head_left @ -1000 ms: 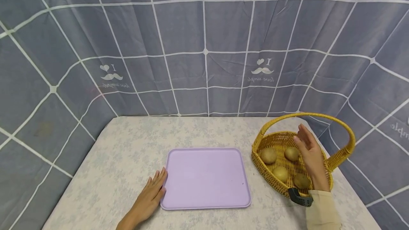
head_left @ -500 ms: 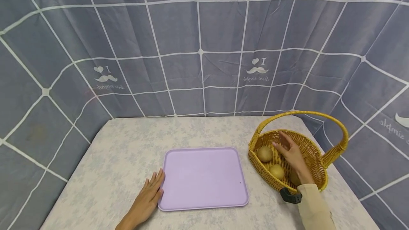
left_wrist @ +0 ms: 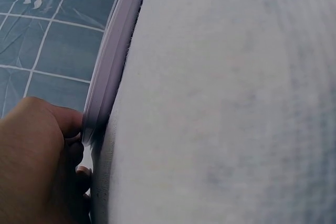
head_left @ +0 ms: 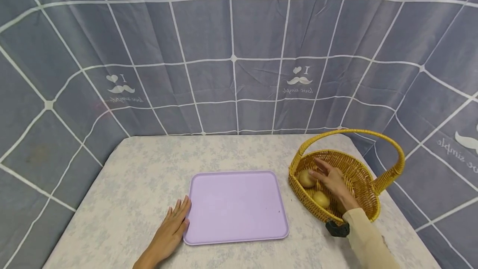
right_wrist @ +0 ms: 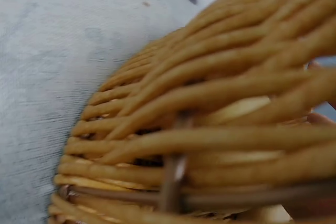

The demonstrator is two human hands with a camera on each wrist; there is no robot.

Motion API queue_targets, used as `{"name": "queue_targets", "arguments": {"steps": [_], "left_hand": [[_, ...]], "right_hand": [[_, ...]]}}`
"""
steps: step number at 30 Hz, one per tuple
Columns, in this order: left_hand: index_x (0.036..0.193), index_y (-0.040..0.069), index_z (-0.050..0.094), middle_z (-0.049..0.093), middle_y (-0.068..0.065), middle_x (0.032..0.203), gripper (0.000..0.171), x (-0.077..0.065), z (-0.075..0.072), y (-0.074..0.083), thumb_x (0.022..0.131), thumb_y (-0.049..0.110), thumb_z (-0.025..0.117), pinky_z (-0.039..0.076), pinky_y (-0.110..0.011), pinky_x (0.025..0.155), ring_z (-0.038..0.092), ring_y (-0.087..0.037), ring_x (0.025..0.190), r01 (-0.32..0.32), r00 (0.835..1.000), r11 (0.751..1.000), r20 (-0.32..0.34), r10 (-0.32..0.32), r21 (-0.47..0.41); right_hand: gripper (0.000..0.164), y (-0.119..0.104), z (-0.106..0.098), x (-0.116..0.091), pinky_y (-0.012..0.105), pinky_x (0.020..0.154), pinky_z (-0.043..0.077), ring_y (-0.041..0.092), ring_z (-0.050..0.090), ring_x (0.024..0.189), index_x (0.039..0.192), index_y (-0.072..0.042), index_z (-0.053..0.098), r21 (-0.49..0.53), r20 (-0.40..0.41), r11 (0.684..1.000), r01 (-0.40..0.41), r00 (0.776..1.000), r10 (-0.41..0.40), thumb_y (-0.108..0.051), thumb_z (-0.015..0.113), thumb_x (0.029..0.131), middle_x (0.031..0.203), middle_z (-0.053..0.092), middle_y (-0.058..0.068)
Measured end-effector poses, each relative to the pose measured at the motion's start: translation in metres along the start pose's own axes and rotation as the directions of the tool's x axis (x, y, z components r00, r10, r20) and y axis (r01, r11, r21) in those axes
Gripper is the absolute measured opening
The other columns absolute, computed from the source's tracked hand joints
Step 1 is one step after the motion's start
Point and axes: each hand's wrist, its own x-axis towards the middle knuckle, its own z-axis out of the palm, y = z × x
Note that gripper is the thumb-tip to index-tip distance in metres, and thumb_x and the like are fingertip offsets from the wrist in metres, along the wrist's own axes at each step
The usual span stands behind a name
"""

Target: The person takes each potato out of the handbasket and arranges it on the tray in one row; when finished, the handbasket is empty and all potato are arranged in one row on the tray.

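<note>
My left hand (head_left: 169, 227) lies with straight fingers along the left edge of a lilac rectangular tray (head_left: 235, 206). The left wrist view shows its thumb at the tray's rim (left_wrist: 107, 61). My right hand (head_left: 333, 182) is inside a yellow wicker basket (head_left: 311, 209), fingers and thumb extended and apart, right beside a round yellow-brown fruit or vegetable (head_left: 306, 179). A second round piece (head_left: 321, 199) lies nearer the basket's front. Others are mostly hidden beneath the hand and wrist. In the right wrist view the woven wall (right_wrist: 226, 98) covers most of the hand.
The basket's tall arched handle (head_left: 347, 131) rises over the right forearm. A pale floral cloth (head_left: 149, 165) covers the table. Grey-blue checked curtains (head_left: 201, 82) stand close behind it and at both sides. A dark wrist device (head_left: 337, 228) sits by the basket's front rim.
My right hand has gone down into the basket and leftward, toward the left round piece. My left hand stays at the tray edge. The whole head view has shifted slightly.
</note>
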Motion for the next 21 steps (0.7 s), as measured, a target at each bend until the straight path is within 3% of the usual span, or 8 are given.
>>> {"name": "queue_targets", "arguments": {"steps": [8,12,15,21], "left_hand": [[0.148,0.002,0.032,0.026,-0.011,0.155,0.049,0.000,0.001,0.000,0.102,0.018,0.044,-0.012,-0.010,0.112,0.021,-0.042,0.142,0.002,1.000,1.000,0.003,-0.002,-0.014],[0.148,0.003,0.032,0.025,-0.010,0.156,0.049,0.000,0.001,0.000,0.102,0.019,0.044,-0.012,-0.010,0.112,0.021,-0.041,0.142,0.010,1.000,1.000,0.008,-0.010,-0.011],[0.148,0.003,0.032,0.025,-0.010,0.156,0.049,0.000,0.001,0.000,0.102,0.019,0.044,-0.012,-0.010,0.111,0.021,-0.041,0.142,0.018,1.000,1.000,0.014,-0.018,-0.009],[0.148,0.003,0.031,0.024,-0.009,0.156,0.049,0.001,0.000,0.000,0.103,0.019,0.042,-0.013,-0.010,0.112,0.020,-0.040,0.143,0.029,0.999,1.000,0.022,-0.029,-0.010]], "right_hand": [[0.067,0.005,0.006,0.003,0.049,0.112,0.029,0.045,0.030,0.137,0.148,0.005,0.025,0.028,0.092,0.998,-0.049,0.995,0.046,-0.016,0.060,0.095,0.151,0.026,0.030],[0.065,0.007,0.009,0.002,0.033,0.100,0.044,0.045,0.043,0.128,0.145,0.008,0.030,-0.030,0.104,0.999,-0.046,0.993,0.049,-0.014,0.063,0.094,0.142,0.039,0.033],[0.064,0.008,0.010,0.002,0.020,0.086,0.047,0.044,0.049,0.122,0.143,0.010,0.033,-0.037,0.106,0.998,-0.059,0.992,0.063,-0.014,0.064,0.093,0.136,0.045,0.034],[0.061,0.008,0.012,0.002,0.020,0.084,0.048,0.040,0.053,0.118,0.142,0.009,0.037,-0.048,0.080,0.994,-0.094,0.992,0.097,-0.014,0.065,0.092,0.133,0.050,0.033]]}}
